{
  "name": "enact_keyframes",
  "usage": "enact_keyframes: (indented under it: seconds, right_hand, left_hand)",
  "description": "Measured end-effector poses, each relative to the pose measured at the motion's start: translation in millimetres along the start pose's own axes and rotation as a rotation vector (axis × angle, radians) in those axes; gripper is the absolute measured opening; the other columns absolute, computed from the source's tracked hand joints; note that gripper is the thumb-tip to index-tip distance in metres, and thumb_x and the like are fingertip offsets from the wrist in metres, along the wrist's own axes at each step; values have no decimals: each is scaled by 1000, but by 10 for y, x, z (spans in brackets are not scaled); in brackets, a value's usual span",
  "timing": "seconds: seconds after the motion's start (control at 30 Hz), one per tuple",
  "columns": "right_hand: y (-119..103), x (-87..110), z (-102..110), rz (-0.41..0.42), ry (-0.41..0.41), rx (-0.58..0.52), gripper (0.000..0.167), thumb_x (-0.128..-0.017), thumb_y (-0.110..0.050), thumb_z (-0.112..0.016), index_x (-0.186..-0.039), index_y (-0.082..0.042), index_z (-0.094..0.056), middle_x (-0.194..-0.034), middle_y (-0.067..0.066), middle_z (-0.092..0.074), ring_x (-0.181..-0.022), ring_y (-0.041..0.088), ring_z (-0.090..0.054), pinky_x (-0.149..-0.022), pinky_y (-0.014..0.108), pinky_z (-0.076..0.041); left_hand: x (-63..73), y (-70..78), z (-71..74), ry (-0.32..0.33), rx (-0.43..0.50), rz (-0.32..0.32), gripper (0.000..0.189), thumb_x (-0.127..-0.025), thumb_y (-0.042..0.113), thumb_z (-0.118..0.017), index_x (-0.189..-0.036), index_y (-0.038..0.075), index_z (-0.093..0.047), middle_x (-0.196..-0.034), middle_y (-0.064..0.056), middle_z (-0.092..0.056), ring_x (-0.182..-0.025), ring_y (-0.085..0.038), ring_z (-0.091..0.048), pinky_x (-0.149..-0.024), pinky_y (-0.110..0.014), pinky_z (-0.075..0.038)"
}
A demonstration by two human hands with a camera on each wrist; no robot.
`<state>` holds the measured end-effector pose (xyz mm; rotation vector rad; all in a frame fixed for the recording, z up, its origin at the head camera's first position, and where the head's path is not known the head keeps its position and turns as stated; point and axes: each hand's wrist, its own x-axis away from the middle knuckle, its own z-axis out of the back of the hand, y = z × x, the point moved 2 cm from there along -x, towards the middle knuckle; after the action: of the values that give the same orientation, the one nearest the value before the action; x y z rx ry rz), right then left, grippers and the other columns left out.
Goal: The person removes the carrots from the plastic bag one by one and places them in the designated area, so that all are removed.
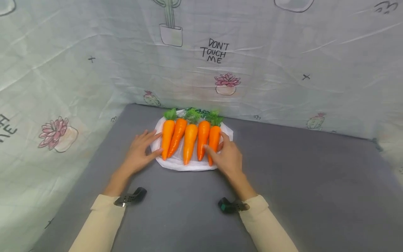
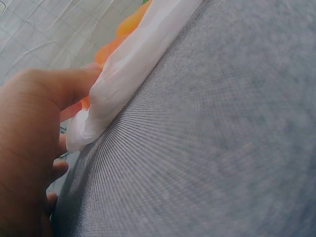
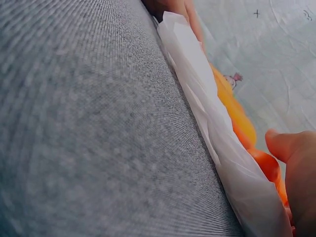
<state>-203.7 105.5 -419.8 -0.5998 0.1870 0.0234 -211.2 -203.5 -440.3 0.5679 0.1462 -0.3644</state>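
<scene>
Several orange carrots (image 1: 190,144) with green leafy tops lie side by side on a white plastic bag (image 1: 179,167), tips toward me. My left hand (image 1: 140,150) rests at the bag's left edge, fingers spread, its thumb at the tip of the leftmost carrot (image 1: 167,136). On the other side my right hand (image 1: 229,157) spans the rightmost carrot (image 1: 214,138), thumb across its lower part and index finger along its right side. In the right wrist view, the right thumb (image 3: 291,145) is extended close over the carrots. The left thumb (image 2: 74,84) meets the bag's folded edge in the left wrist view.
A dark grey tabletop (image 1: 299,185) extends around the bag. Behind and to the left hangs a pale cloth (image 1: 267,70) printed with potted plants and lettering. The far ends of the carrots lie near the table's back edge.
</scene>
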Motion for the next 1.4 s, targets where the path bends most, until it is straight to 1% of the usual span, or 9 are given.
enact_keyframes:
  seconds: [0.17, 0.37, 0.63, 0.83, 1.0, 1.13, 1.4]
  right_hand:
    - [28, 10, 58, -11, 30, 30, 78, -81, -60, -62, -140, -11, -46, -73, -1, -54, -60, 18, -50, -54, 34, -41]
    - [76, 33, 73, -13, 42, 34, 71, -84, -52, -61, -140, -11, -46, -70, -1, -54, -56, 18, -49, -52, 33, -39]
    - [59, 50, 55, -1, 78, 21, 66, -84, -47, -62, -138, -11, -48, -68, -2, -53, -56, 17, -49, -52, 34, -40]
    - [47, 67, 42, -17, 88, 4, 64, -84, -45, -63, -138, -13, -49, -70, -2, -54, -58, 18, -49, -54, 34, -40]
    - [13, 75, 33, -16, 88, -8, 62, -85, -43, -63, -137, -13, -49, -74, -1, -55, -60, 19, -50, -56, 34, -40]
    - [-9, 79, 20, -22, 94, -10, 62, -84, -42, -64, -137, -13, -50, -74, -1, -55, -60, 18, -49, -56, 34, -39]
    - [-52, 99, 36, -15, 108, -42, 60, -84, -41, -64, -137, -15, -50, -76, -2, -57, -60, 18, -50, -57, 35, -41]
  left_hand:
    - [-58, 41, -15, -13, 2, -9, 63, -89, 43, -62, -142, 12, -47, -148, -16, -38, -139, -42, -21, -112, -59, -8]
    - [-90, 83, -52, -28, 0, -3, 64, -88, 41, -64, -142, 12, -47, -148, -16, -38, -140, -40, -21, -112, -57, -6]
    - [-47, 61, -40, -16, 10, -1, 63, -87, 40, -64, -142, 12, -47, -148, -16, -38, -140, -40, -21, -113, -57, -6]
    - [-30, 37, -43, -29, 0, 7, 64, -88, 42, -63, -142, 12, -46, -149, -16, -37, -140, -40, -21, -112, -57, -6]
    - [-5, 14, -20, -27, -4, 15, 64, -89, 42, -62, -143, 12, -46, -149, -16, -36, -140, -40, -20, -113, -57, -6]
    - [4, 0, -10, -39, -10, 21, 65, -89, 43, -61, -143, 12, -45, -150, -16, -35, -140, -40, -19, -113, -57, -5]
    - [30, 3, 21, -25, -11, 4, 63, -89, 42, -63, -141, 10, -47, -148, -18, -37, -139, -42, -21, -111, -59, -7]
